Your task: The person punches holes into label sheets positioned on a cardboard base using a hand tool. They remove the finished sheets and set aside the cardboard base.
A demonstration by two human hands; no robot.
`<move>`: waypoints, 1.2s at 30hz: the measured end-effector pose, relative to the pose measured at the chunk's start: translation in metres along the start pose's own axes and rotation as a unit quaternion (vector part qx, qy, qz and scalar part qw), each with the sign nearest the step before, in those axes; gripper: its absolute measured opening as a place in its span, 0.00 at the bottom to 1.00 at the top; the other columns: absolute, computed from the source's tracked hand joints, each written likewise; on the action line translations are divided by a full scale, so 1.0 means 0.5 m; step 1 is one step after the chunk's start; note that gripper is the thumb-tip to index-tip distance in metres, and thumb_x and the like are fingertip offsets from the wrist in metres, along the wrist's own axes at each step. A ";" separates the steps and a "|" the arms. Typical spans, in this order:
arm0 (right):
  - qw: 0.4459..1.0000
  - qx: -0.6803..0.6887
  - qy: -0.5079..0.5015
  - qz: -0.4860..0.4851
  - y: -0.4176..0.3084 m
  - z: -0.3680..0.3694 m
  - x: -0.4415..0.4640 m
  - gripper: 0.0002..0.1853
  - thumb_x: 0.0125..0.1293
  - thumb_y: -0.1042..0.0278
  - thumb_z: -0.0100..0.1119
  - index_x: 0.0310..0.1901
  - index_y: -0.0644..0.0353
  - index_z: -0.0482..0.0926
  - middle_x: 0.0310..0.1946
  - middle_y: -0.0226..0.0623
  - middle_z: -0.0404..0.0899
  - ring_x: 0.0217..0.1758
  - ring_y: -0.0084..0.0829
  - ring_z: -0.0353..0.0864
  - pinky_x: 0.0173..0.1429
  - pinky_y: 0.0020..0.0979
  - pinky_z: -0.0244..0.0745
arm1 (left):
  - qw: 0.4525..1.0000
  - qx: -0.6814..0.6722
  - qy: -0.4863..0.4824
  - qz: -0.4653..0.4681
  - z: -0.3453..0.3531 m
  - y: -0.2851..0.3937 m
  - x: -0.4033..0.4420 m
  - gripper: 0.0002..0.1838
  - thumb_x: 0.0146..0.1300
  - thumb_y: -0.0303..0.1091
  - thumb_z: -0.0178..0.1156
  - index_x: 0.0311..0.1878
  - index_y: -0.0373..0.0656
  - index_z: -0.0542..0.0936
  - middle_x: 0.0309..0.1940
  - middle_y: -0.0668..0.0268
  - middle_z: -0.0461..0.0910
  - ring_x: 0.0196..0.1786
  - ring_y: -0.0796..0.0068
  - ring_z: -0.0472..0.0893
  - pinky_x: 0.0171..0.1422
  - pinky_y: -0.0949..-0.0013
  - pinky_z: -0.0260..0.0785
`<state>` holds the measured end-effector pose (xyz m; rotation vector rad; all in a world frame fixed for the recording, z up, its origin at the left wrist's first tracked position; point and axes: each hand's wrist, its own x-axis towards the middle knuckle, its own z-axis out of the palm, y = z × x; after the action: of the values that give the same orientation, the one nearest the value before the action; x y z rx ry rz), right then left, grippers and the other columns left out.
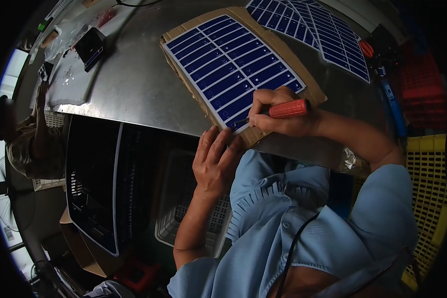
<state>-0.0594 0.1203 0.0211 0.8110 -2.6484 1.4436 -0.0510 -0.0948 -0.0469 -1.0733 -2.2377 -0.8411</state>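
Note:
A blue sheet (211,59) printed with white-ruled rows of label-like panels lies on a piece of brown cardboard (303,74) at the table's edge. My right hand (283,111) is closed round a red-handled screwdriver (290,108). Its thin shaft points left and meets the sheet near the bottom corner; the exact tip is hard to make out. My left hand (216,159) lies with fingers stretched out at the near edge of the cardboard, fingertips touching that corner beside the shaft's end.
More blue sheets (328,35) overlap at the far right of the metal table (139,74). Orange-handled scissors (366,48) lie beside them. A black bracket-like part (90,48) stands at the left. Yellow crates (427,188) flank my right; another person (32,139) works at far left.

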 end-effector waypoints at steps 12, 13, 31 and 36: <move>0.999 -0.024 0.017 0.013 0.001 0.009 0.024 0.06 0.57 0.71 0.61 0.30 0.63 0.73 0.22 0.37 0.78 0.27 0.30 0.81 0.30 0.29 0.73 | 1.000 -0.002 -0.013 -0.004 -0.004 0.002 0.010 0.18 0.40 0.33 0.71 0.38 0.47 0.82 0.50 0.61 0.77 0.49 0.57 0.77 0.50 0.59 0.74; 0.999 -0.039 0.014 -0.015 -0.004 0.010 0.028 0.06 0.57 0.73 0.60 0.30 0.63 0.72 0.22 0.38 0.77 0.26 0.32 0.81 0.29 0.29 0.72 | 1.000 -0.004 -0.014 -0.005 -0.003 0.001 0.009 0.18 0.40 0.33 0.71 0.38 0.47 0.82 0.50 0.61 0.77 0.49 0.57 0.77 0.50 0.59 0.74; 0.994 -0.050 0.095 -0.022 0.019 0.022 0.047 0.07 0.57 0.71 0.59 0.28 0.62 0.72 0.21 0.39 0.79 0.25 0.34 0.83 0.29 0.29 0.75 | 0.997 -0.043 -0.056 -0.022 -0.016 -0.014 0.028 0.22 0.42 0.32 0.70 0.46 0.50 0.81 0.48 0.64 0.77 0.49 0.61 0.76 0.50 0.62 0.72; 0.995 -0.069 0.073 -0.021 0.019 0.017 0.058 0.06 0.57 0.71 0.58 0.28 0.63 0.72 0.21 0.39 0.79 0.25 0.34 0.82 0.28 0.29 0.75 | 0.996 -0.021 -0.083 -0.010 -0.023 -0.022 0.032 0.22 0.43 0.35 0.71 0.46 0.51 0.81 0.54 0.62 0.75 0.56 0.58 0.74 0.56 0.54 0.69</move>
<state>-0.0868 0.1052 0.0162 0.7145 -2.5712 1.2427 -0.0668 -0.1004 -0.0319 -1.1806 -2.3812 -0.8391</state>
